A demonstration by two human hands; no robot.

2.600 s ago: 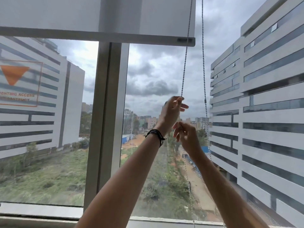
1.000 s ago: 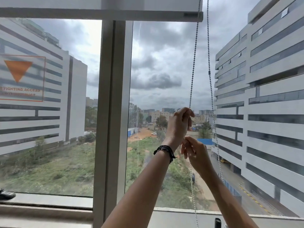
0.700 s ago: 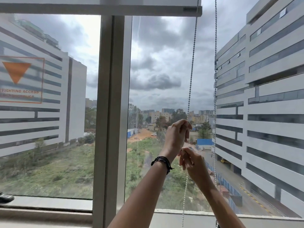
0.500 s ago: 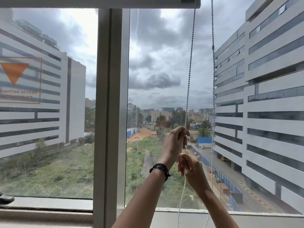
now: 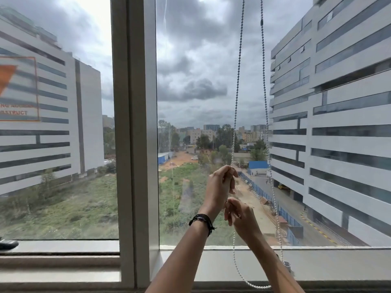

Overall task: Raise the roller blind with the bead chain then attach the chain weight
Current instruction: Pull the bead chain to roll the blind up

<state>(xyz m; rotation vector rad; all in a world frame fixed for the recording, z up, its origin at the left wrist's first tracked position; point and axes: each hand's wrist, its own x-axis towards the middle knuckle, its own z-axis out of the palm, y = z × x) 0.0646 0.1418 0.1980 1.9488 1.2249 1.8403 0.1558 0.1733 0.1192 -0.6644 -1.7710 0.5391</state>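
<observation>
Beaded metal, fine and silvery, the bead chain (image 5: 237, 81) hangs as two near-vertical strands in front of the glass, to the right of the grey window mullion (image 5: 135, 123), the landmark here. The strand nearer the mullion runs straight down into the left hand (image 5: 221, 185), which is closed around it with thumb and fingers pinched at the top of the fist; a dark braided wristband (image 5: 202, 220) sits on that wrist. Just below and slightly further from the mullion, the right hand (image 5: 240, 216) is loosely curled on the same strand, though whether its fingers truly grip the beads is too fine to tell. Below both hands the chain falls on and curves into a slack loop (image 5: 254, 285) by the sill. The far strand (image 5: 264, 102) carries a small dark connector (image 5: 262, 21) high up. The blind's hem is out of view above, so the blind seems mostly raised. The chain's long axis is vertical, so the next pull would be straight down, and the left hand, higher on the strand, is better placed to lead. A small metallic piece (image 5: 287, 264) near the right forearm may be the weight; I cannot be sure.
</observation>
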